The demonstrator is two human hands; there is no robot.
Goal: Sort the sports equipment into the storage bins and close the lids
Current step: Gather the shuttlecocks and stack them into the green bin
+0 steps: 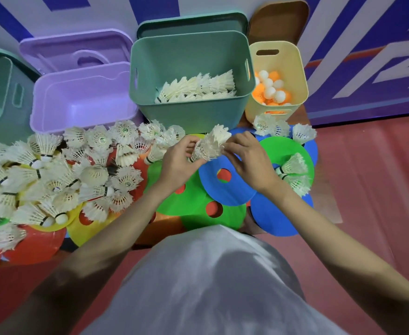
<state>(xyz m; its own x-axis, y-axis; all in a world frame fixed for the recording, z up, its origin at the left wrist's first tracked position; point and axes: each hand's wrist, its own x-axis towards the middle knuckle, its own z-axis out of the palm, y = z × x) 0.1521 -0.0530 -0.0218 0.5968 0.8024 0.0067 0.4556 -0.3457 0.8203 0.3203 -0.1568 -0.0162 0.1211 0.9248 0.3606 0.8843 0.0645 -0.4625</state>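
We pinch a nested shuttlecock stack (210, 145) with both hands, left (178, 160) and right (247, 160); next, it likely goes into the green bin (189, 56).

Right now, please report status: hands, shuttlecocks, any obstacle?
Left hand and right hand grip a stack of white feather shuttlecocks. Green plastic bin open, partly filled. Nothing blocks it.
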